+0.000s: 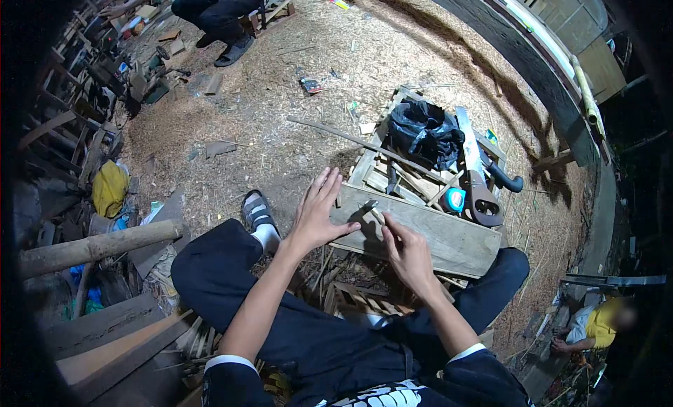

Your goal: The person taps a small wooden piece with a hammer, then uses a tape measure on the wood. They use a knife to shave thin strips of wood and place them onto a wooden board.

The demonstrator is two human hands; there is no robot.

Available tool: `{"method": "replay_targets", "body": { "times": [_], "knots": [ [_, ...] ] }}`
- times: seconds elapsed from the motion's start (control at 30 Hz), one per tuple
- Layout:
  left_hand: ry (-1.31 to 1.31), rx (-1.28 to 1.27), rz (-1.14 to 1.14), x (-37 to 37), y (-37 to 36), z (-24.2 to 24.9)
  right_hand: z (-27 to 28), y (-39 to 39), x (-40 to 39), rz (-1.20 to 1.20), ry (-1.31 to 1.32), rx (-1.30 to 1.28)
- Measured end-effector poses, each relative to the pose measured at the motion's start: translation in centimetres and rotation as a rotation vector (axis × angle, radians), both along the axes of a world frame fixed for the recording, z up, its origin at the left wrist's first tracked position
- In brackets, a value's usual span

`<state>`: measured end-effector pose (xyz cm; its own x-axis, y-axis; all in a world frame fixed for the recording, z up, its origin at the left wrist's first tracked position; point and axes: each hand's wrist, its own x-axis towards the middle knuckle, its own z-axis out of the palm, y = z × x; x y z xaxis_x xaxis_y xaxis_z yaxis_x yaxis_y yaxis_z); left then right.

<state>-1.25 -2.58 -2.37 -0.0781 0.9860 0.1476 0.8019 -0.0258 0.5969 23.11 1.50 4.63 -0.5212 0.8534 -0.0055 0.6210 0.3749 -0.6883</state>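
A wooden board (449, 240) lies across a low crate in front of my knees. My left hand (319, 214) rests at the board's left end, fingers stretched out and thumb apart, beside a small wood piece. Near the board's middle, my right hand (408, 249) has its fingers closed around a small tool (374, 212) with a short metallic end; its exact kind is too small to tell. Just beyond the board are a blue tape measure (454, 199), a hand saw (479, 182) and a black plastic bag (424, 132).
A long thin stick (350, 137) crosses the crate's far side. Bamboo (98, 248) and planks lie at left. One person (228, 14) sits at the top left; another (596, 326) is at the lower right. Wood shavings cover the ground.
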Motion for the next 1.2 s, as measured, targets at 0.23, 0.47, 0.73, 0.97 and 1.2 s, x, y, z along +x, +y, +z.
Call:
{"method": "replay_targets", "body": {
  "times": [0.23, 0.47, 0.73, 0.97, 1.2],
  "knots": [
    [0.030, 0.010, 0.009, 0.3, -0.1, 0.3, 2.3, 1.3, -1.2, 0.100, 0.004, 0.002],
    [0.037, 0.011, 0.031, 0.5, -0.1, 0.3, -1.0, 0.4, -0.1, 0.107, -0.096, 0.047],
    [0.036, 0.011, 0.031, 0.6, 0.0, 0.7, 0.4, 0.6, -0.9, 0.111, -0.027, -0.017],
    [0.079, 0.022, 0.027, 0.6, -0.3, 0.4, -1.1, -0.1, -0.3, 0.050, 0.081, 0.152],
    [0.070, -0.023, 0.010, 0.5, -0.3, 1.0, 0.4, 0.0, -0.4, 0.070, 0.037, 0.140]
  ]
}}
